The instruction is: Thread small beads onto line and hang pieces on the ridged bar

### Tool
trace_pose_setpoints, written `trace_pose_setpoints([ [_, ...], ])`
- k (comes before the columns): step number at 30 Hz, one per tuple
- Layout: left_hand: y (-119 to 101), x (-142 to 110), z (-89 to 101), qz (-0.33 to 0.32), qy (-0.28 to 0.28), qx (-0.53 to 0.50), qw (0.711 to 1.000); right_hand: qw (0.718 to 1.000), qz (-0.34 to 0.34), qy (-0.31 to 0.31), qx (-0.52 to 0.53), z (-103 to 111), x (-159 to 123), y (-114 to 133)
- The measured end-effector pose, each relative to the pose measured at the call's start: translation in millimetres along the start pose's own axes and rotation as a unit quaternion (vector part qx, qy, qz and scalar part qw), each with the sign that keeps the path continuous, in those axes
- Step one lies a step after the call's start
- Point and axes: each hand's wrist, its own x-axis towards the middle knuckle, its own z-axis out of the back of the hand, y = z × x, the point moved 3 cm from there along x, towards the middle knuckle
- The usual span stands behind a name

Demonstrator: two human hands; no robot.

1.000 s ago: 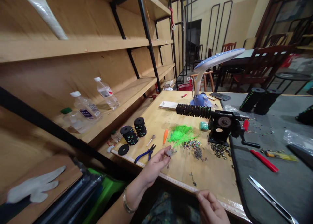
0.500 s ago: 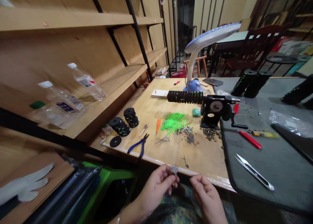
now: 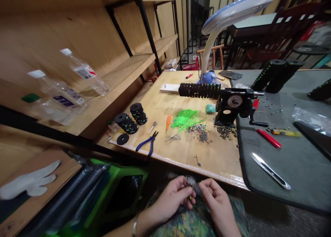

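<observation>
Moved closer together vs. earlier: left hand (image 3: pixel 170 199) and right hand (image 3: pixel 216 199), both nearly closed, pinch small grey bristly tuft (image 3: pixel 190 180) above my lap (image 3: pixel 187 223); keep pinch firm, so strands not slip.

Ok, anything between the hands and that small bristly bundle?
Nothing visible. The left hand pinches the small bristly bundle, and the right hand is right beside it, with no object between them. Both hands sit below the workbench edge.
</observation>
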Motion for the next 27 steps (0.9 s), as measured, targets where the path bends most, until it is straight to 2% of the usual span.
trace_pose_setpoints([
  [5,4.3,1.3,0.1,0.014,0.014,-0.032,0.999,1.0,0.0,-0.017,-0.018,0.9,1.4,-2.3],
  [19,-4.9,-0.6,-5.5,-0.016,0.02,0.067,0.997,1.0,0.0,-0.016,-0.001,-0.5,2.9,-10.6],
  [23,-0.7,2.9,-4.4,-0.015,-0.003,0.073,0.997,1.0,-0.004,-0.02,-0.011,-1.5,2.5,-9.3],
  [27,5.2,8.2,-1.4,0.004,-0.037,0.035,0.999,1.0,-0.007,-0.014,-0.023,-1.1,3.5,-7.5],
])
